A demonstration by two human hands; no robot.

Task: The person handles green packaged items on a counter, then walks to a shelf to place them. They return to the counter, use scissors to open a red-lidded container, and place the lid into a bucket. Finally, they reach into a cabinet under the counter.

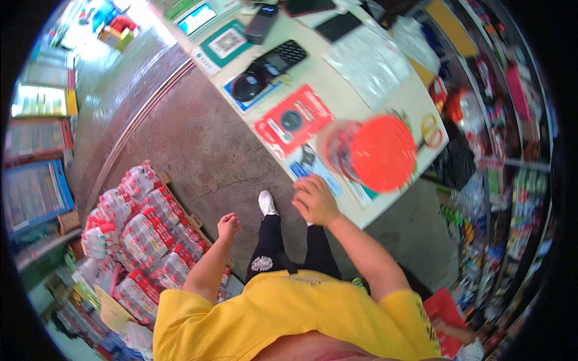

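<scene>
My right hand [316,200] is over the near edge of a pale counter [354,210], its fingers loosely bent and apart. I see nothing held in it. Just beyond the fingertips lies a blue-and-white printed card [316,169]; whether they touch it I cannot tell. A clear plastic jar with a red lid [384,153] stands close by on the counter's right part. Beside the jar lies a red printed sheet [294,121] with a dark round mark. My left hand [229,227] hangs at my side above the floor, fingers curled in, with nothing visible inside.
Farther along the counter are a black handheld device [271,67], a printed-code stand [226,43], clear plastic bags [368,63] and scissors [432,133]. Shrink-wrapped bottle packs [146,232] are stacked on a pallet at left. Stocked shelves [519,203] line the right; another arm [454,331] shows below.
</scene>
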